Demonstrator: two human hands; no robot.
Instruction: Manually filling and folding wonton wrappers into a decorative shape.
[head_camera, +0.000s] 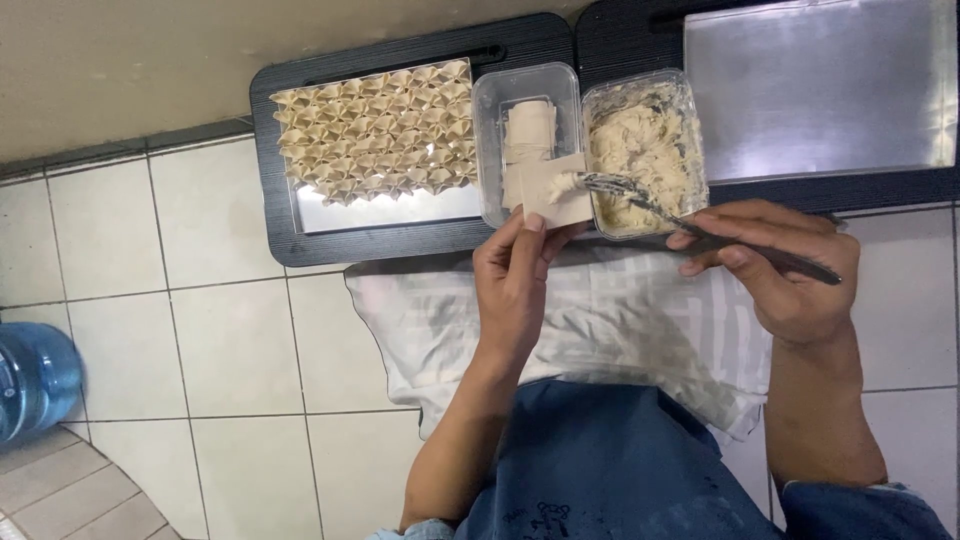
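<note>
Left hand (515, 275) is pinching a thin, pale square wrapper (553, 190) at its lower edge, fingers closed on it. Right hand (785, 265) is gripping a dark-handled spoon (700, 225), its tip pressing a lumpy dab of filling onto the wrapper. Clear plastic tub (692, 150) is holding coarse beige paste beside it. Folded dumplings (375, 130) are lining the shiny tray (400, 210).

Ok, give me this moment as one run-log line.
left hand: holds square wrapper | right hand: holds spoon, filling dab on wrapper | filling tub beside wrapper tub | folded dumplings on tray
</note>
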